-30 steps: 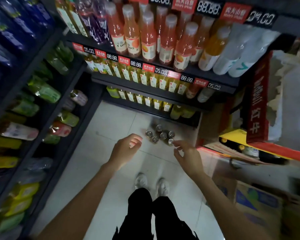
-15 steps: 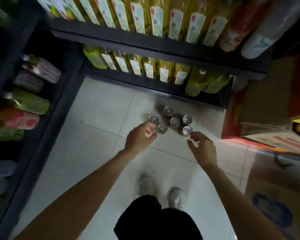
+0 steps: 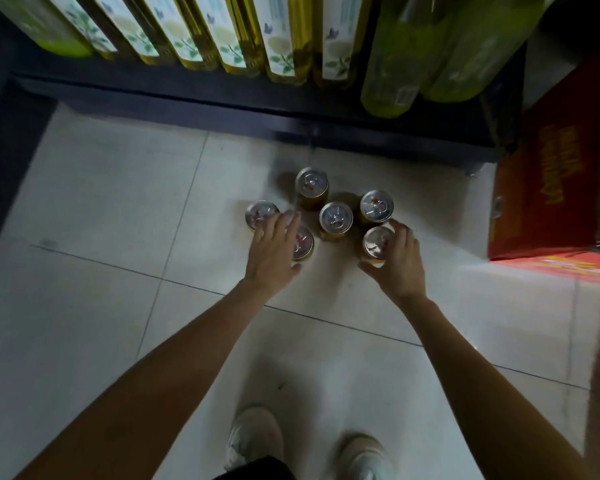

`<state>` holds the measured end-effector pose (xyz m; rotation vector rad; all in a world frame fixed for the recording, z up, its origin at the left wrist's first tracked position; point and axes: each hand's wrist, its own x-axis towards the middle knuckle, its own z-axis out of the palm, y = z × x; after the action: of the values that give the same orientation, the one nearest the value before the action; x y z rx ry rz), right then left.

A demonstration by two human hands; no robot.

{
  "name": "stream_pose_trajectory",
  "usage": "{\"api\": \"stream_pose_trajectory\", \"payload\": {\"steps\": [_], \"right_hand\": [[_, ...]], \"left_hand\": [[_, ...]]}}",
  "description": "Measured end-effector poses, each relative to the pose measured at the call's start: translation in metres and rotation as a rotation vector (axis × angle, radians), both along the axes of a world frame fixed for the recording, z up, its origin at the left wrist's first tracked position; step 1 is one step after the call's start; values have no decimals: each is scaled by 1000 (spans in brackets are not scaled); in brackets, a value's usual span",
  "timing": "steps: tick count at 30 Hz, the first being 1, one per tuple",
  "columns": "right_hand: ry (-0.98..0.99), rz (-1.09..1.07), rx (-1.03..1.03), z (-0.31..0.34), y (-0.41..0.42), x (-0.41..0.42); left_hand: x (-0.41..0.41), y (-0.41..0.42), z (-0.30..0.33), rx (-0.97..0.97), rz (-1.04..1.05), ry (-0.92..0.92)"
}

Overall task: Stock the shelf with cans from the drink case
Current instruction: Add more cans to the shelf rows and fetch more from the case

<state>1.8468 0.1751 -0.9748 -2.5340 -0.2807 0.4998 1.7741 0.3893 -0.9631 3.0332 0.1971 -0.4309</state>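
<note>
Fingers (image 3: 404, 237) of right hand (image 3: 400, 263) curl round an upright can (image 3: 378, 242) — left hand (image 3: 274, 251) fingers straight.

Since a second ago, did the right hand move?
Yes. The right hand has come down onto the cluster of cans on the floor tiles and now curls around the nearest can.

6 gold-sided aluminium cans with silver pull-tab tops (image 3: 336, 216) upright on the floor, tight cluster. Nearest-right can (image 3: 377, 241) gripped by right hand (image 3: 400, 259); left hand (image 3: 274, 252) over 2 left cans, contact unclear. 3 stand beyond the fingertips.
</note>
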Motion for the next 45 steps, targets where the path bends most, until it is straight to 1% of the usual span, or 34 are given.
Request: {"api": "stream_pose_trajectory", "payload": {"steps": [2,3,7,9,11,12,14,16,19,22,25,27,32,35,37,39,45], "right_hand": [[26,-51,29,-12,3,0],[17,-80,45,-16,4,0],[-14,-151,58,-15,3,-5],[-26,-154,60,-9,2,-7],[-36,-156,109,4,0,-10],[-31,-158,159,14,0,-12],[7,-175,302,42,0,-17],[98,-223,457,82,2,-25],[225,-285,637,154,7,-37],[321,-363,749,231,11,-47],[386,-430,781,308,15,-61],[431,-449,794,362,15,-72],[464,-443,838,501,15,-96],[494,-421,867,581,16,-109],[512,-408,881,629,17,-116],[508,-405,892,675,19,-122],[502,-392,962,791,25,-139]], "left_hand": [[4,2,-13,94,-34,-42],[5,2,-18,105,-37,-93],[2,7,-24,-5,-21,-226],[-2,8,-18,-100,9,-240],[-6,8,-2,-230,84,-229],[-8,7,10,-315,146,-218],[-12,6,41,-576,323,-182],[-15,7,80,-870,485,-128],[-24,9,152,-1174,697,-113],[-34,6,231,-1344,866,-163],[-47,1,309,-1454,922,-211],[-57,-2,362,-1514,927,-208],[-79,-8,493,-1639,946,-77],[-92,-10,568,-1730,1000,-38],[-98,-13,614,-1767,996,-23],[-104,-15,658,-1774,973,-26],[-112,-13,771,-1654,826,-87]]}}
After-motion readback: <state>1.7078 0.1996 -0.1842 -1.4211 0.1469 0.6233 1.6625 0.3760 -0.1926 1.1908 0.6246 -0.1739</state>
